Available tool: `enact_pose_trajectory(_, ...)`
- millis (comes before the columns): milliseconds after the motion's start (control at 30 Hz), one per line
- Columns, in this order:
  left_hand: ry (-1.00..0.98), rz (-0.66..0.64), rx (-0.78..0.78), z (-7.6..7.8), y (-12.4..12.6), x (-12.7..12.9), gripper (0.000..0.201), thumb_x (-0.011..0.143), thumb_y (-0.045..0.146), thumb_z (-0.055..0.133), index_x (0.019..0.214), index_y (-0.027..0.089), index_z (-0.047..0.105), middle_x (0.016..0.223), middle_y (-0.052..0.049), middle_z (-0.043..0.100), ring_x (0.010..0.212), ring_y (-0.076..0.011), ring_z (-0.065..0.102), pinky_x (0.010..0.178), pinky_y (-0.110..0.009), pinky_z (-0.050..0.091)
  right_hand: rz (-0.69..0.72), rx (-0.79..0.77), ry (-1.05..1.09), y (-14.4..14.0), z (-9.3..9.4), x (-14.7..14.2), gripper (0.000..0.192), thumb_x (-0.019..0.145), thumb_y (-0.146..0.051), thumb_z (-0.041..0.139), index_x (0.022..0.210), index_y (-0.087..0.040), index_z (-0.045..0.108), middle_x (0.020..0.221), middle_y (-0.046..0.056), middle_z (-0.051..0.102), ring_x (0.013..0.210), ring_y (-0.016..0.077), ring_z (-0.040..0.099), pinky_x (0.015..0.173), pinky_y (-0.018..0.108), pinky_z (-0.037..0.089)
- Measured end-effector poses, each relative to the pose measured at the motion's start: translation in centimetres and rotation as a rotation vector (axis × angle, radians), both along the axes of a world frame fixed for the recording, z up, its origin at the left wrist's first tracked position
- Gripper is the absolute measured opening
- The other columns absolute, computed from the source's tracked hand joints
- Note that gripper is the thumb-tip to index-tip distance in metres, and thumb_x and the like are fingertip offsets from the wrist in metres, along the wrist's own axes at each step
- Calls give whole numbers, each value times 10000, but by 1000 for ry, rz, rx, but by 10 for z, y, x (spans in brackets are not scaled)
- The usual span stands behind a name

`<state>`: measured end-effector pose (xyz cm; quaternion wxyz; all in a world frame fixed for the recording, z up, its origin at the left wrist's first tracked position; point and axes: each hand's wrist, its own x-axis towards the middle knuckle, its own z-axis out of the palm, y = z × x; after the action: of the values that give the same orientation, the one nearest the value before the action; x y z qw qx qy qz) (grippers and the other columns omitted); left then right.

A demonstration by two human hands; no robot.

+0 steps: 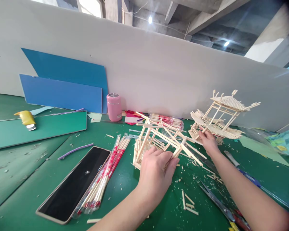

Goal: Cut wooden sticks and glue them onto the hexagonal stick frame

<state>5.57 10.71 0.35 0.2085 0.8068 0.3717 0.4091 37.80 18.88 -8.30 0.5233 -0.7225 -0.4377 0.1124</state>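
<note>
two bare forearms reach out from the bottom edge over a green surface [26,179]. left hand [156,170] is closed, pinching a stick of an unfinished stick frame [159,138] standing just ahead of it at centre. right hand [208,141] rests with fingers curled on the base of a finished-looking stick pavilion [221,117], roofed, further right. judging by the bare frame, roofing and much assembly remain. wrapped chopstick bundle [106,173] and a dark tablet [74,184] lie to the left; stick offcuts [189,202] litter the surface near a pink tumbler [114,106].
</note>
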Motion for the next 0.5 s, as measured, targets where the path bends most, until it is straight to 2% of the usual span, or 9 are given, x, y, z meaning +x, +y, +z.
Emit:
enact_pose_trajectory(167,0,9,13,0,0,0,300,816,181,502,526,173,427,498,29,458,546,-131,403,539,-259,345,-37,-48,13,0,13,2,284,854,-291,519,1108,-163,517,1110,68,546,916,200,567,759,403,477)
enact_pose_trajectory(300,8,11,10,0,0,0,304,816,179,502,519,175,438,499,24,473,544,-133,408,536,-261,356,-15,-59,72,1,20,1,283,859,-288,511,1116,-171,512,1109,69,546,902,193,571,748,392,484)
enact_pose_trajectory(500,18,9,7,0,0,-1,309,817,181,505,518,172,429,504,25,478,541,-130,404,541,-264,356,-10,-94,129,1,10,5,284,859,-290,511,1117,-171,511,1113,70,544,905,193,570,748,393,484)
